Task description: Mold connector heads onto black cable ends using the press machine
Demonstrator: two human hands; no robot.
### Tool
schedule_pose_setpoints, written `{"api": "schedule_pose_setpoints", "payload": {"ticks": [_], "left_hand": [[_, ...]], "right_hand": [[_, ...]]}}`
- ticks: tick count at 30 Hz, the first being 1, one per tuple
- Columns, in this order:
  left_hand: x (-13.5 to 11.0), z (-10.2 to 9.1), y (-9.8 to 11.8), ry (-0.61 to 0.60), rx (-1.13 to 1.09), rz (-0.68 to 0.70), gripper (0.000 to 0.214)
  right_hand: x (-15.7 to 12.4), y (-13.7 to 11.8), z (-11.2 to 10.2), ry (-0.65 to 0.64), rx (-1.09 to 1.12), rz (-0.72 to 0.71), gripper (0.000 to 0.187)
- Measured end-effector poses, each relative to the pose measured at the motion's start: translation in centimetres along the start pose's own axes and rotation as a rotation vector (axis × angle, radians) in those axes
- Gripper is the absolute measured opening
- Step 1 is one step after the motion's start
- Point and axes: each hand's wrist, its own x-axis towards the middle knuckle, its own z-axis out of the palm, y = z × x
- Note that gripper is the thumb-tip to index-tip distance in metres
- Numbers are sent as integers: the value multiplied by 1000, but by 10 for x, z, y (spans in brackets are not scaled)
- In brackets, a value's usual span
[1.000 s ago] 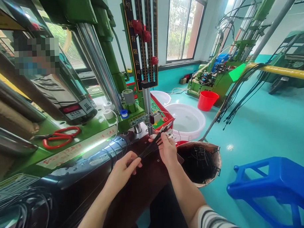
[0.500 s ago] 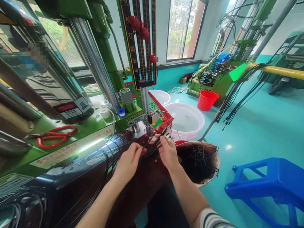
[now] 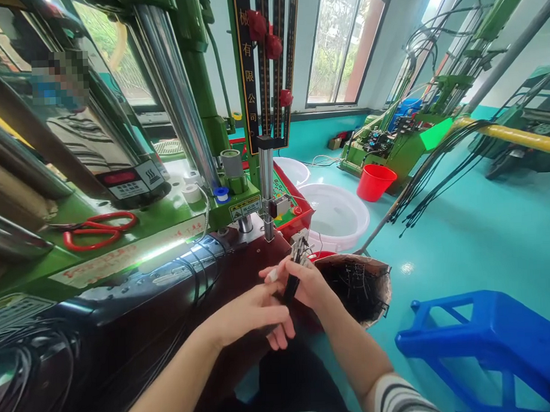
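My right hand is closed round a small bundle of black cable pieces with silvery metal ends that point up and away from me. Close against it on the left is my left hand, its palm turned down and its fingers apart and loosely bent. I see nothing held in it. Some fingertips overlap between the two hands, and a white wrap covers one of them. Both hands are over the edge of the dark red machine table.
Right of my hands stands a lined bin with black cables inside. A blue stool, a white tub and a red bucket are on the floor. Red-handled scissors lie on the green machine.
My left hand has let go of its pinch at the bundle's end, and its fingers have spread. My right hand has come nearer to me and tilted the bundle more upright.
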Motion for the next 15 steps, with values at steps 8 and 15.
{"api": "schedule_pose_setpoints", "payload": {"ticks": [8,15], "left_hand": [[10,42,-58,443,-336,80,33],[12,39,-57,497,-346,90,31]], "right_hand": [[4,11,-9,-34,-104,166,37],[33,-30,2,-450,-664,217,38]]}}
